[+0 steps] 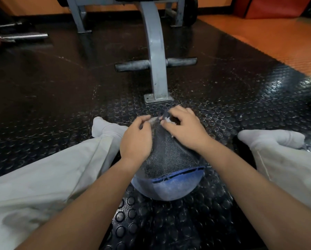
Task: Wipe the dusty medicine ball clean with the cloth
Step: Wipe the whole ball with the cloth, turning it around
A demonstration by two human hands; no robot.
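The person sits on the floor (223,105), which is a black rubber mat with round studs, and the legs are spread to both sides. The medicine ball (161,188) rests on this mat between the legs, close in front of the body. Its surface is blue-grey and looks pale with dust on the lower part that shows. The cloth (167,154) lies draped over the top of the ball; it is dark grey with a fine woven pattern, and a blue edge runs along its near side. Both hands are on the far part of the cloth, near each other but not touching. The left hand (135,139) lies on the left side of the ball with its fingers curled, and the thumb and fingers pinch the cloth at its far edge. The right hand (183,129) is just beside it, also with curled fingers, and it pinches a small raised fold of the cloth. The person wears light beige trousers (43,177) and white socks (104,127). Beyond the ball stands a grey metal frame (156,51), fixed to the mat with a small foot plate, and a short crossbar (133,64) goes through its curved leg. At the far left some metal bars (25,36) lie low over the mat. On the right the mat ends and an orange floor surface (277,42) begins.
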